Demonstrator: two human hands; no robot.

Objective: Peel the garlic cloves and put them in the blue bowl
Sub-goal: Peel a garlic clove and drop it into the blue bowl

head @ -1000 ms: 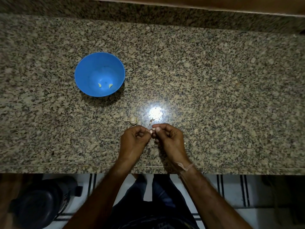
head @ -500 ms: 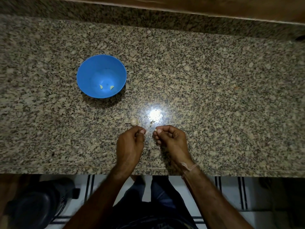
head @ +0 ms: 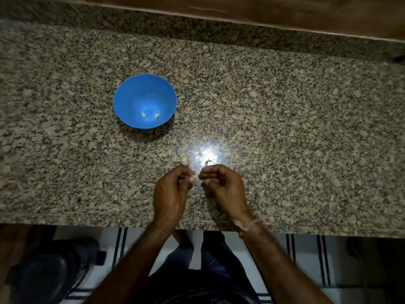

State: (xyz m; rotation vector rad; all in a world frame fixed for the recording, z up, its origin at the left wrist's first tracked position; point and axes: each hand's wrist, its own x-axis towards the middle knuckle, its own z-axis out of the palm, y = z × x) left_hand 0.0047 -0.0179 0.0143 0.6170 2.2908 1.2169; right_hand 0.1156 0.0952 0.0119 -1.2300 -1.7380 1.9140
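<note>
A blue bowl stands on the granite counter, left of centre, with two peeled garlic cloves in its bottom. A small garlic bulb remnant lies just beyond my hands. My left hand pinches a garlic clove at its fingertips. Close beside it, my right hand has its fingers curled, with the fingertips at a pale bit of skin next to the clove. Both hands hover near the counter's front edge.
A scrap of garlic skin lies by a bright light reflection. More thin skin bits lie between my hands. A dark round container sits on the floor below left. A wooden ledge runs behind the counter.
My hands parted half a second ago and have come back together around the clove. The view has shifted slightly.
</note>
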